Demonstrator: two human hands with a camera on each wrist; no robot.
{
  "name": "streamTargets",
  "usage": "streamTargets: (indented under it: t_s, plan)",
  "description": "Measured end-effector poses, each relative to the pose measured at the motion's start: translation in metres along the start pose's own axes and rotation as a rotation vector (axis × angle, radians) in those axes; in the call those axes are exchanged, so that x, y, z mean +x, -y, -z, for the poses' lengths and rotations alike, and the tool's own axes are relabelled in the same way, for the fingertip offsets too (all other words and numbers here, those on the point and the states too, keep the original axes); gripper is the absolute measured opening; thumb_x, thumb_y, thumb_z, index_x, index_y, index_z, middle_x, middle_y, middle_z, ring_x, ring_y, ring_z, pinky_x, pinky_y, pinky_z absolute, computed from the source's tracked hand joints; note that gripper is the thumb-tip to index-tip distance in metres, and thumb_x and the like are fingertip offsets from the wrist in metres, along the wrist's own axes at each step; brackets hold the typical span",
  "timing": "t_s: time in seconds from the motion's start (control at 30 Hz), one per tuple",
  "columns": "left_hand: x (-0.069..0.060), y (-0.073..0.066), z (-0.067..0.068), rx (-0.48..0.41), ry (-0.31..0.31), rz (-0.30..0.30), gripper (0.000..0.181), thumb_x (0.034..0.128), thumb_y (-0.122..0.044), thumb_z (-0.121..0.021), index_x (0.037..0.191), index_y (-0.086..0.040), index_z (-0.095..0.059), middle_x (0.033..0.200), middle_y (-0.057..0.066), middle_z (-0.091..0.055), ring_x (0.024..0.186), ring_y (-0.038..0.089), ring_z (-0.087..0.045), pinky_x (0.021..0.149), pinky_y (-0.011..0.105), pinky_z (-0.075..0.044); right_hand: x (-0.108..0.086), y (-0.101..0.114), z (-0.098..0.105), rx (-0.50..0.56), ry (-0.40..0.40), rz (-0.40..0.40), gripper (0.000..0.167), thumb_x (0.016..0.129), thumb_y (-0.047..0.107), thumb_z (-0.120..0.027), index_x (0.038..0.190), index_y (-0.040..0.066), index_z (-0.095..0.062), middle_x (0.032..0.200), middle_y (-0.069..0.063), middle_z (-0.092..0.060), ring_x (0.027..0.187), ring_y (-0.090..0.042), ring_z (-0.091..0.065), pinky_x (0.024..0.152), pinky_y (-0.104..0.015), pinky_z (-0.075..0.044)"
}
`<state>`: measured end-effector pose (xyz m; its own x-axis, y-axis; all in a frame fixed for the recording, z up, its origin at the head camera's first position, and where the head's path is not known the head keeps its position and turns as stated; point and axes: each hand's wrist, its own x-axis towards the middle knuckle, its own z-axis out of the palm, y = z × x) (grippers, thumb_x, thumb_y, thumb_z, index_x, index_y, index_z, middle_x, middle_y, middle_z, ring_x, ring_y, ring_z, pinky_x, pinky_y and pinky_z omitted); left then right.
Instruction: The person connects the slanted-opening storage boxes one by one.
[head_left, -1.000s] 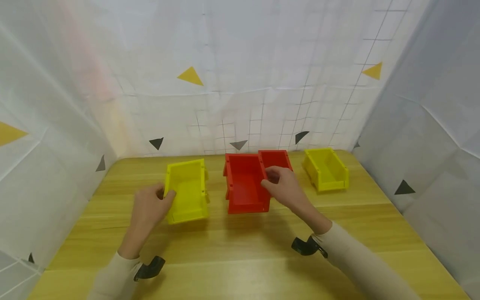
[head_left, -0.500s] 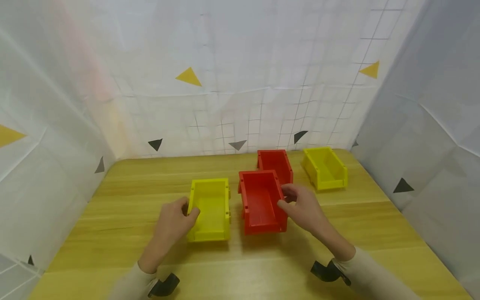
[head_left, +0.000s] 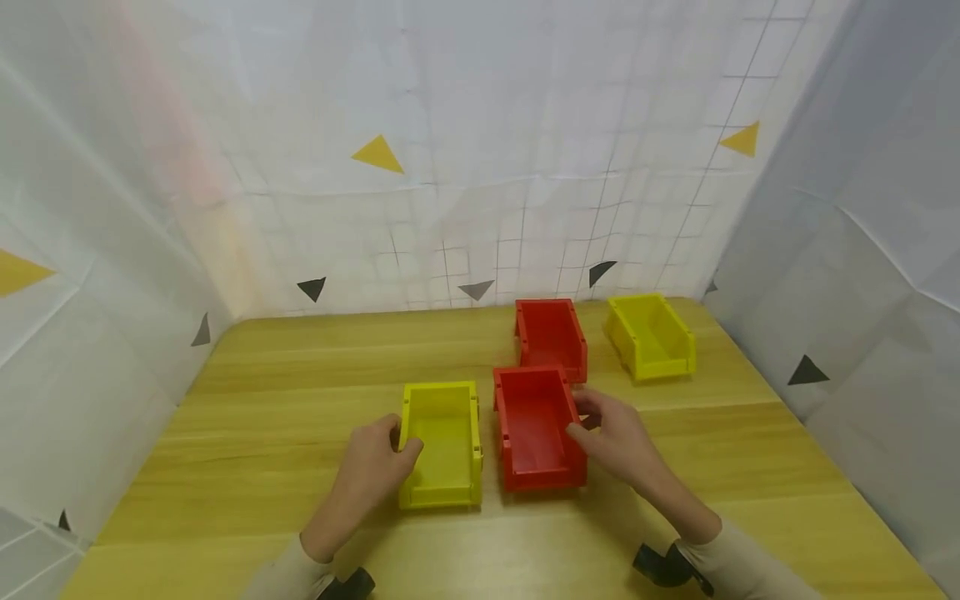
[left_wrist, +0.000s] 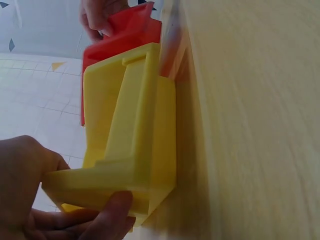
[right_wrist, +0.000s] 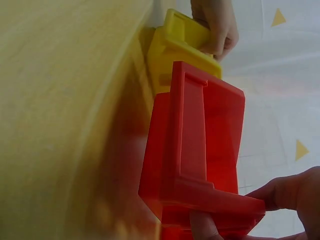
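Note:
My left hand (head_left: 372, 463) pinches the left side wall of a yellow plastic storage bin (head_left: 441, 446), thumb inside and fingers outside. With my right hand (head_left: 618, 442) I grip the right side wall of a red storage bin (head_left: 534, 429) in the same way. The two bins stand side by side with a narrow gap, their low fronts toward me. In the left wrist view the yellow bin (left_wrist: 142, 120) shows its front lip close up. The right wrist view has the red bin (right_wrist: 192, 145) in front, with the yellow one behind it.
A second red bin (head_left: 551, 333) stands just behind the held red one, and a second yellow bin (head_left: 651, 337) is at the back right. All are on a wooden table (head_left: 285, 392) enclosed by white patterned sheets (head_left: 480, 167).
Both hands have brought their bins toward me and to the right. The yellow bin has straightened and come closer to the held red bin. The two back bins have stayed put.

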<state>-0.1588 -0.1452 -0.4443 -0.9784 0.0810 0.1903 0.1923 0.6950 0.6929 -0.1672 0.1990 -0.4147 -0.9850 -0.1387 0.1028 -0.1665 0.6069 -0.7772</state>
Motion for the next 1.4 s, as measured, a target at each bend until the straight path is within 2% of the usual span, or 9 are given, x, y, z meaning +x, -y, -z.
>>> streamTargets:
  t_s: [0.17,0.3,0.43,0.57,0.67,0.8,0.97,1.27,1.4]
  plan:
    - [0.001,-0.001,0.000,0.003,0.024,0.044,0.015,0.0925,-0.016,-0.068,0.085,-0.005,-0.062,0.068,-0.001,-0.054,0.058,0.012,-0.049,0.051,0.027,-0.041,0.000,-0.007,-0.002,-0.012,-0.001,-0.047,0.036,0.091,0.004,-0.070,0.126,-0.003,-0.068,0.116,-0.015,-0.072,0.090,-0.025,-0.068,0.080,-0.040,-0.059]
    - [0.003,0.005,0.003,-0.025,0.012,0.043,0.038,0.0971,-0.028,-0.071,0.122,0.000,-0.064,0.104,0.007,-0.067,0.086,0.020,-0.064,0.070,0.038,-0.055,0.000,-0.010,-0.003,-0.010,-0.001,-0.073,0.036,0.091,0.007,-0.071,0.125,-0.002,-0.068,0.117,-0.015,-0.072,0.091,-0.026,-0.068,0.080,-0.041,-0.060]
    - [0.007,0.016,0.004,-0.082,0.021,-0.032,0.063,0.0991,-0.030,-0.071,0.150,-0.002,-0.047,0.144,0.017,-0.054,0.115,0.035,-0.062,0.086,0.050,-0.056,0.000,-0.010,-0.003,-0.014,0.012,-0.110,0.038,0.092,0.010,-0.073,0.127,0.000,-0.067,0.121,-0.016,-0.070,0.091,-0.025,-0.069,0.076,-0.038,-0.060]
    - [0.012,0.024,0.004,-0.142,0.036,-0.151,0.070,0.1007,-0.024,-0.070,0.161,-0.011,-0.037,0.164,0.013,-0.034,0.131,0.042,-0.052,0.088,0.048,-0.057,0.002,-0.008,-0.001,-0.052,0.022,-0.119,0.047,0.094,0.015,-0.073,0.137,0.001,-0.061,0.126,-0.019,-0.068,0.091,-0.026,-0.069,0.073,-0.037,-0.060]
    - [0.014,0.027,0.003,-0.152,0.063,-0.227,0.070,0.1025,-0.021,-0.068,0.164,-0.014,-0.034,0.169,0.004,-0.025,0.139,0.040,-0.046,0.089,0.042,-0.057,0.007,-0.009,0.002,-0.080,0.025,-0.095,0.061,0.095,0.017,-0.073,0.150,0.005,-0.050,0.133,-0.023,-0.064,0.093,-0.029,-0.070,0.074,-0.040,-0.061]
    - [0.014,0.030,0.001,-0.137,0.100,-0.294,0.067,0.1047,-0.020,-0.064,0.163,-0.007,-0.034,0.170,0.002,-0.022,0.146,0.034,-0.038,0.094,0.043,-0.055,0.014,-0.015,0.003,-0.092,0.045,-0.039,0.076,0.095,0.016,-0.071,0.162,0.010,-0.037,0.140,-0.024,-0.060,0.103,-0.036,-0.070,0.081,-0.046,-0.060]
    - [0.013,0.032,-0.001,-0.146,0.127,-0.310,0.063,0.1065,-0.020,-0.061,0.161,-0.001,-0.035,0.170,0.007,-0.023,0.147,0.032,-0.035,0.094,0.043,-0.054,0.022,-0.026,0.001,-0.052,0.078,-0.031,0.075,0.094,0.013,-0.070,0.162,0.014,-0.040,0.144,-0.022,-0.057,0.119,-0.041,-0.063,0.085,-0.048,-0.058]
    - [0.010,0.031,-0.002,-0.088,0.086,-0.341,0.064,0.1048,-0.020,-0.063,0.160,-0.001,-0.037,0.168,0.001,-0.024,0.149,0.029,-0.032,0.111,0.053,-0.037,0.024,-0.028,0.002,-0.003,0.066,-0.050,0.072,0.091,0.013,-0.072,0.158,0.012,-0.047,0.140,-0.021,-0.060,0.116,-0.040,-0.064,0.085,-0.046,-0.059]
    - [0.008,0.030,-0.001,-0.076,0.076,-0.348,0.065,0.1036,-0.018,-0.065,0.161,-0.003,-0.037,0.168,0.002,-0.026,0.148,0.028,-0.034,0.112,0.053,-0.035,0.019,-0.020,0.006,0.036,0.052,-0.063,0.072,0.090,0.013,-0.073,0.158,0.012,-0.047,0.138,-0.023,-0.061,0.109,-0.039,-0.067,0.083,-0.045,-0.059]
